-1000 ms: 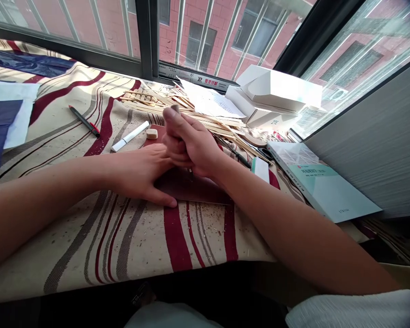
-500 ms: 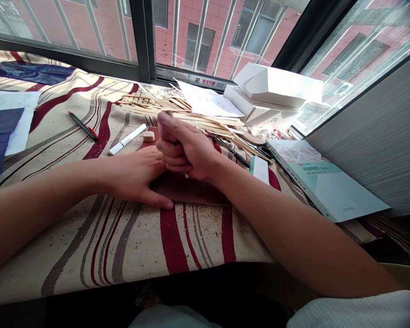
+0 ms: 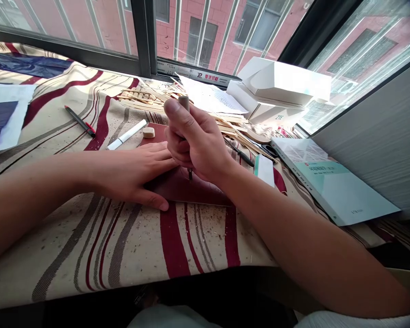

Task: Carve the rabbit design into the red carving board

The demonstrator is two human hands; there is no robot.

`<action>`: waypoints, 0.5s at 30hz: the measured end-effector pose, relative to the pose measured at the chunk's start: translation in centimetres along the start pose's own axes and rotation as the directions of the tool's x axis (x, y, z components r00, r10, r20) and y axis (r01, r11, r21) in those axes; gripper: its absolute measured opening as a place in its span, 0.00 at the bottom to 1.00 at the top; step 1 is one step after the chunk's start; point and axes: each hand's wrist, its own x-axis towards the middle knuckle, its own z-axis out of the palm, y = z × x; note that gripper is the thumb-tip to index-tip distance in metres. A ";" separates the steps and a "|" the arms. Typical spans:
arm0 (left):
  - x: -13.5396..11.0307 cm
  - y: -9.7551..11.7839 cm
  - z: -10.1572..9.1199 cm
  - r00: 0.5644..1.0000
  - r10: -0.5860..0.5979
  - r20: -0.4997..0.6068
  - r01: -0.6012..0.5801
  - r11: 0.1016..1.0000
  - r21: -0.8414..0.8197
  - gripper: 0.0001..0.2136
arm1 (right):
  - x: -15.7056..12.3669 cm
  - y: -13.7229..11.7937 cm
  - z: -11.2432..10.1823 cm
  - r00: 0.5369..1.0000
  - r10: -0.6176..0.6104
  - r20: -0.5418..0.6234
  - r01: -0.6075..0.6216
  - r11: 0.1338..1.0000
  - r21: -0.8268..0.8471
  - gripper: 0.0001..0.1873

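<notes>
My right hand (image 3: 194, 141) is closed around a slim hand tool (image 3: 183, 104), whose grey handle rises above my thumb. Its thin metal tip (image 3: 190, 175) points down below my fist, close to a dark red mat (image 3: 187, 191). My left hand (image 3: 133, 175) lies flat on the mat's near edge, fingers spread and reaching toward my right hand. A small beige eraser (image 3: 148, 132) and a white marker (image 3: 126, 135) lie just beyond my left fingers.
A striped cloth (image 3: 140, 246) dotted with wood shavings covers the table. Thin wooden sticks (image 3: 205, 111), papers and white boxes (image 3: 280, 82) pile up by the window. A black pen (image 3: 79, 121) lies left, and a pale green book (image 3: 331, 182) lies right.
My right hand has shifted right and turned, so the tool's handle now shows above my thumb. My left fingers have straightened across the mat.
</notes>
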 end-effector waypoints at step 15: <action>-0.2 -0.5 0.8 1.000 -0.004 -0.013 0.004 1.000 0.000 0.26 | 0.9 1.7 0.5 0.888 0.032 0.459 0.014 0.995 -0.096 0.34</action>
